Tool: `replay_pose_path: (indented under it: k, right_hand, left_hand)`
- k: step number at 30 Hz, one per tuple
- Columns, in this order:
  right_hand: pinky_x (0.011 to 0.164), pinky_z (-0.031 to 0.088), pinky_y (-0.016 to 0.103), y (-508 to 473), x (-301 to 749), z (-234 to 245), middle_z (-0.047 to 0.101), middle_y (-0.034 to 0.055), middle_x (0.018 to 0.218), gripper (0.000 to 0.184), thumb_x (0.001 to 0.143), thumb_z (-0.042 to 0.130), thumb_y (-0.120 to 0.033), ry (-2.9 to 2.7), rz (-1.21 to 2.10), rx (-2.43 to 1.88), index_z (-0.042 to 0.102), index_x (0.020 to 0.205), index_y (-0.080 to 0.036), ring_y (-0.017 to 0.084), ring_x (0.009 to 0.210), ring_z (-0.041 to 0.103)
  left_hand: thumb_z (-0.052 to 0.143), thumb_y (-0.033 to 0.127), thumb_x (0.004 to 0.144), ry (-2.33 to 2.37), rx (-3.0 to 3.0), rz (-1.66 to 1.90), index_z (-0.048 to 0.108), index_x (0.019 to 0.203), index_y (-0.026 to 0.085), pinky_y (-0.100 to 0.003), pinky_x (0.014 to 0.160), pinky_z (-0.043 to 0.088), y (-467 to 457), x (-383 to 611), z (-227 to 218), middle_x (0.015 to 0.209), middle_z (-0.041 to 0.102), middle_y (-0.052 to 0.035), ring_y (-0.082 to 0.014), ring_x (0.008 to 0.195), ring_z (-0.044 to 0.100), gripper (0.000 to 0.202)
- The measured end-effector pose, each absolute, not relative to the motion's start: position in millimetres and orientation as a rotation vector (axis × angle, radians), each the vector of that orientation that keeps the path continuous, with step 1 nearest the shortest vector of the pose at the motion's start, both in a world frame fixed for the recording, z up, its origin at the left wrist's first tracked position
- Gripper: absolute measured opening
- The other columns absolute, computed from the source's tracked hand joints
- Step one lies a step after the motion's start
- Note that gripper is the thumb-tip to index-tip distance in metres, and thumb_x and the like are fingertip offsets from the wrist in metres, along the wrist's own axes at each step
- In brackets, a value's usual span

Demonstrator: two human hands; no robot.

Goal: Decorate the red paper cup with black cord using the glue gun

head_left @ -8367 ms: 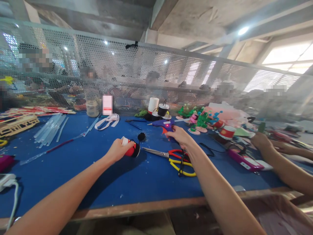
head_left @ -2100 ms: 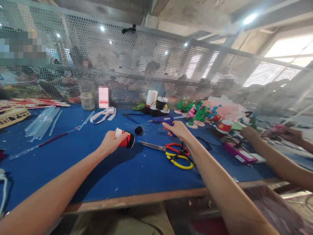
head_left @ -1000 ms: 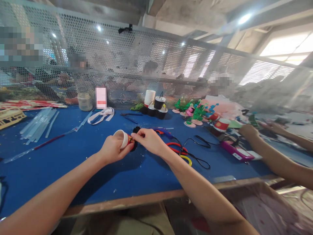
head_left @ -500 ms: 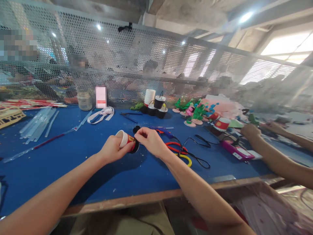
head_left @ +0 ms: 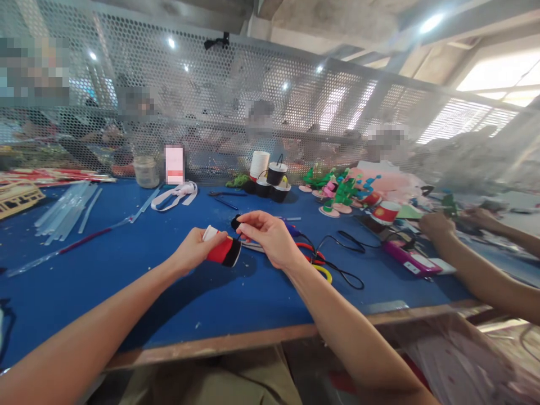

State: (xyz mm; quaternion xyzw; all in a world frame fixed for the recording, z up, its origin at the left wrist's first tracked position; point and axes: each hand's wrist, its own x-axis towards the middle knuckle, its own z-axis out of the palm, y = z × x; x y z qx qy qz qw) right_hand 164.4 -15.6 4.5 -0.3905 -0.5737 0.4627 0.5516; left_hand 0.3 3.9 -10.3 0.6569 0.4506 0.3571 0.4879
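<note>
My left hand (head_left: pixel 192 250) is closed round a small paper cup (head_left: pixel 222 251) with a white top, red body and black band, held on its side just above the blue table (head_left: pixel 169 292). My right hand (head_left: pixel 270 236) pinches a small black pompom (head_left: pixel 237 222) right above the cup. Behind my right hand lie the blue glue gun (head_left: pixel 291 228), mostly hidden, and scissors with red and yellow handles (head_left: pixel 314 264), with a black cord (head_left: pixel 341 259) looped over them.
Clear glue sticks (head_left: pixel 63 211) and a white ribbon (head_left: pixel 175 196) lie at the back left. Black and white cups (head_left: pixel 270 177) and green and pink craft figures (head_left: pixel 341 197) stand by the perforated screen (head_left: pixel 253 112). Another person's arms (head_left: pixel 468 264) work at the right near a pink device (head_left: pixel 407 259).
My right hand let go of the glue gun, came left and took the black pompom. In the last second it lifted the pompom slightly while my left hand tilted the cup.
</note>
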Motion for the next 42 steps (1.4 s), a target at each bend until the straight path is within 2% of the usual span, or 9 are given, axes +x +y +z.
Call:
replay_pose_path:
  k: [6, 14, 19, 31, 42]
  right_hand:
    - [0.067, 0.047, 0.027, -16.3, 166.8, 3.1, 0.064, -0.0001, 0.07, 0.017, 0.064, 0.062, -0.028, -1.391, 0.945, -0.961, 0.06, 0.079, -0.018, 0.012, 0.07, 0.06]
    - [0.071, 0.048, 0.029, -8.5, 168.8, -2.9, 0.065, 0.0005, 0.07, 0.014, 0.065, 0.061, -0.026, -1.382, 0.877, -0.991, 0.059, 0.078, -0.018, 0.013, 0.071, 0.061]
    - [0.072, 0.047, 0.03, -5.6, 168.9, -5.1, 0.065, 0.0011, 0.07, 0.014, 0.066, 0.061, -0.026, -1.403, 0.852, -1.001, 0.06, 0.077, -0.018, 0.014, 0.071, 0.061]
    - [0.07, 0.046, 0.031, -2.5, 167.1, -10.2, 0.063, 0.0015, 0.068, 0.014, 0.063, 0.062, -0.024, -1.394, 0.903, -0.996, 0.061, 0.074, -0.017, 0.014, 0.068, 0.06]
    - [0.062, 0.044, 0.027, -6.5, 163.6, -9.6, 0.06, -0.0003, 0.065, 0.011, 0.063, 0.062, -0.023, -1.451, 0.931, -1.039, 0.061, 0.072, -0.017, 0.012, 0.061, 0.055]
  left_hand:
    - [0.057, 0.054, 0.061, 1.147, 1.566, 0.855, 0.051, 0.052, 0.013, -0.02, 0.044, 0.019, 3.5, 1.5, -9.0, 0.043, 0.038, 0.0055, -0.0053, 0.042, 0.029, 0.042]
    - [0.055, 0.051, 0.065, 1.036, 1.68, 0.854, 0.045, 0.049, 0.014, -0.02, 0.043, 0.019, 0.5, 1.8, -10.0, 0.045, 0.035, 0.0049, -0.0052, 0.044, 0.027, 0.041]
    - [0.053, 0.05, 0.066, 0.986, 1.699, 0.843, 0.048, 0.051, 0.013, -0.02, 0.043, 0.02, -2.7, 1.7, -7.2, 0.046, 0.036, 0.0043, -0.0055, 0.045, 0.027, 0.04]
    - [0.05, 0.046, 0.068, 0.959, 1.782, 0.856, 0.042, 0.047, 0.014, -0.018, 0.04, 0.018, -6.9, 1.6, -4.3, 0.045, 0.033, 0.0049, -0.0042, 0.044, 0.024, 0.039]
    - [0.051, 0.043, 0.066, 0.922, 1.839, 0.893, 0.037, 0.041, 0.016, -0.018, 0.037, 0.016, -13.2, 1.2, 3.1, 0.041, 0.028, 0.0055, -0.0036, 0.04, 0.02, 0.039]
